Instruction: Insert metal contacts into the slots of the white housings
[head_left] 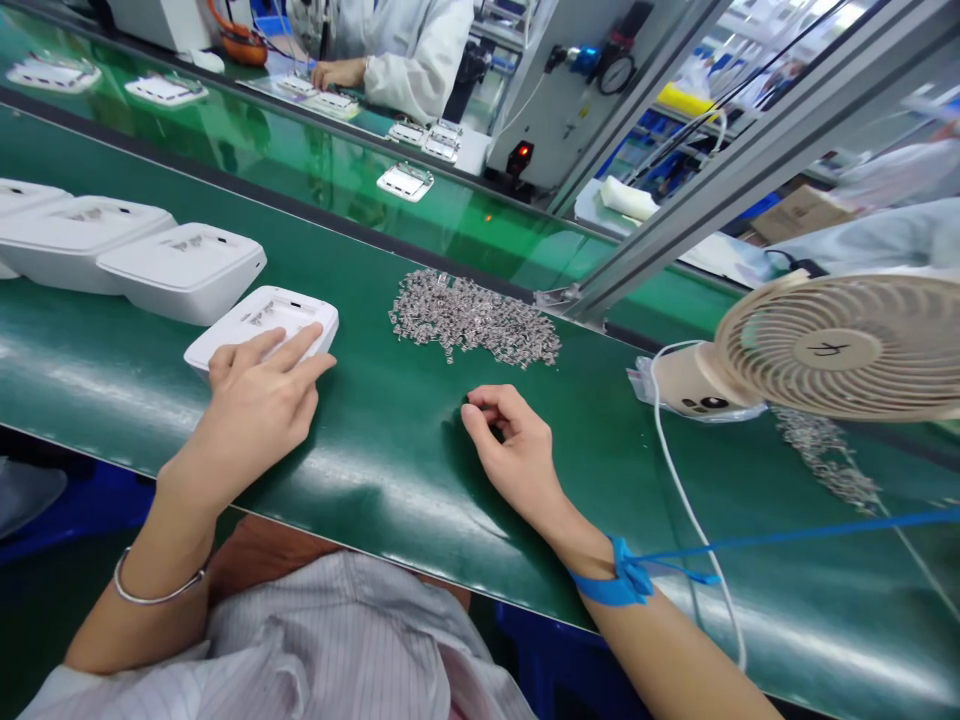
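Note:
My left hand [262, 400] lies with spread fingers on the near end of a white plastic device housing [247, 312], which has a recess and printed label on its top face. The hand rests on the housing without wrapping round it. My right hand [514, 440] hovers low over the green work surface [397, 470], its fingers curled and thumb tip close to the index fingertip. Whether a small part is between those tips cannot be made out. Beyond it is a heap of tiny metal clips [476, 315].
More white housings [184, 265] stand in a row at the left. A beige fan [832, 345] with a white cable is on the right, beside more metal parts [825, 455]. A blue strap [615, 575] runs from my right wrist. Across a divider, a co-worker's hand [339, 73] touches circuit boards.

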